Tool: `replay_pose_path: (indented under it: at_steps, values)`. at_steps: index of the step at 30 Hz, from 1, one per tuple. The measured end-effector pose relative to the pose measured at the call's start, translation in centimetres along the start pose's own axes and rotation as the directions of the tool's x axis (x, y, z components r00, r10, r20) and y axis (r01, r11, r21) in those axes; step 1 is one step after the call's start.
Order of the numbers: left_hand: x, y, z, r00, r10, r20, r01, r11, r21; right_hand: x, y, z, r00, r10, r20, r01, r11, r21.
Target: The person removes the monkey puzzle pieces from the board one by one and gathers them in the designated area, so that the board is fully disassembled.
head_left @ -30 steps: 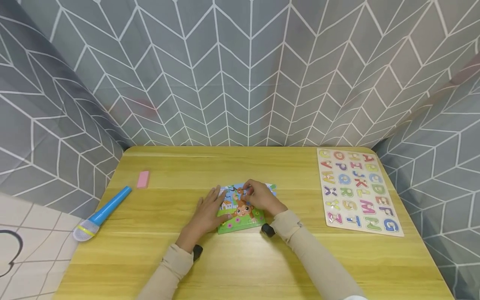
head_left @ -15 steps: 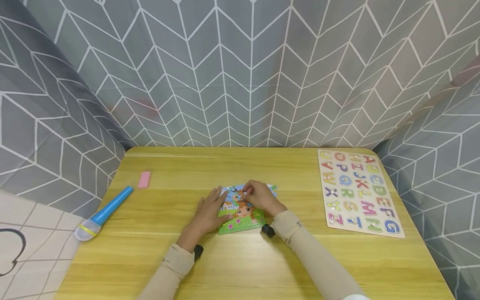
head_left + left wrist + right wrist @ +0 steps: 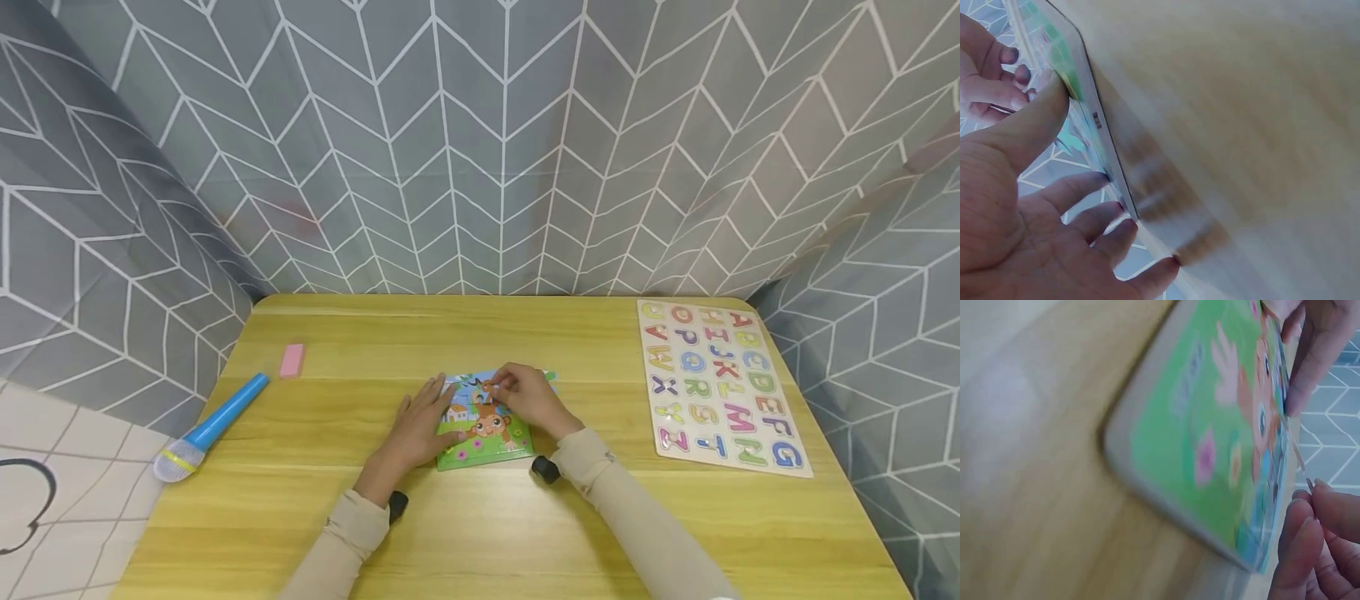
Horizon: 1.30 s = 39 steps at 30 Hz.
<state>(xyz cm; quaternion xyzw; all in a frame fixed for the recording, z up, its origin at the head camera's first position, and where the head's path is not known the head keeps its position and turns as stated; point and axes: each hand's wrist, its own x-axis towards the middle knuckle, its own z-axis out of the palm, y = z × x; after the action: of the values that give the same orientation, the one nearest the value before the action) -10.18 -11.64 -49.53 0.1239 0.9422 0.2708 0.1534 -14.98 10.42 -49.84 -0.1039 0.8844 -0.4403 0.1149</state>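
Note:
A jigsaw puzzle board with a cartoon monkey, a house and flowers on a green and blue ground lies on the table between both hands. My left hand rests on its left side, fingers spread; in the left wrist view the thumb touches the picture side and the fingertips reach the board's edge. My right hand is over the upper right of the picture. Between its thumb and fingers it pinches a thin puzzle piece, seen nearly edge-on and tilted up from the board in the right wrist view.
To the right lies a wooden alphabet board with coloured letters. A blue toy microphone and a pink block are on the left of the table. Grey patterned curtains hang behind and at both sides.
My right hand and wrist have shifted slightly to the right, still at the upper part of the picture. The left hand stays in place on the board.

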Motion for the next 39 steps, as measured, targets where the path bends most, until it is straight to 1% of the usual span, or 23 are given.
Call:
replay_pose_path:
  at_steps: [5,11,16,17,22,25,29,34,36,39]
  values:
    - [-0.3,0.1,-0.1,1.0,-0.001,0.016,0.001,1.0,-0.012,-0.9,0.6,-1.3,0.999,0.002,-0.038,0.0,0.999,0.051]
    - [-0.5,0.1,0.1,0.999,0.032,0.011,-0.032,0.999,0.003,-2.2,1.8,-3.8,0.994,0.035,-0.106,-0.023,0.993,0.116]
    - [-0.5,0.1,0.0,0.999,0.05,-0.015,-0.049,0.999,0.022,-3.6,2.7,-6.2,0.982,0.053,-0.181,-0.034,0.993,0.11]
    - [-0.6,0.1,0.0,0.999,0.052,-0.017,-0.051,0.998,0.022,-3.9,3.0,-6.6,0.98,0.056,-0.188,-0.037,0.994,0.103]
    - [-0.7,0.1,-0.1,0.998,0.057,-0.018,-0.056,0.998,0.018,-4.9,4.6,-8.0,0.971,0.112,-0.21,-0.082,0.986,0.147]
    - [-0.7,0.0,-0.1,0.998,0.06,-0.022,-0.06,0.998,0.017,-5.4,5.5,-8.6,0.964,0.148,-0.223,-0.112,0.98,0.165]
    - [-0.7,-0.1,-0.1,0.998,0.064,-0.027,-0.064,0.998,0.012,-5.7,6.4,-8.9,0.959,0.185,-0.213,-0.152,0.975,0.162]
    - [-0.7,-0.1,-0.2,0.998,0.065,-0.021,-0.064,0.998,0.013,-5.9,7.4,-9.1,0.947,0.249,-0.201,-0.215,0.961,0.177]
    - [-0.7,-0.1,-0.2,0.998,0.065,-0.021,-0.065,0.998,0.012,-6.0,7.8,-9.1,0.944,0.266,-0.196,-0.229,0.955,0.189]
    - [-0.7,-0.1,-0.2,0.998,0.063,-0.019,-0.063,0.998,0.009,-6.0,8.1,-9.1,0.945,0.275,-0.178,-0.24,0.951,0.194]
